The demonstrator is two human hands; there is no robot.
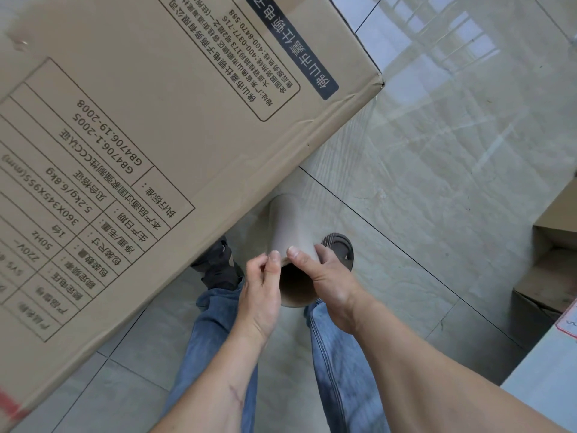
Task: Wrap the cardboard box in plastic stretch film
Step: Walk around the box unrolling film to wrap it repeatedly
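The big brown printed cardboard box (150, 126) stands on the pale tiled floor (452, 182) at the person's left; both hands, left hand (260, 292) and right hand (321, 273), pinch the rim of the brown cardboard-cored film roll (288, 226), probably so that the clear stretched film (352, 142) runs taut to the box corner.

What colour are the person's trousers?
Blue denim trousers, seen best in the head view.

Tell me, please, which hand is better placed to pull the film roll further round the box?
Probably the right hand: it grips the film roll, thumb over the rim. The left hand only pinches the rim's edge, beside the cardboard box.
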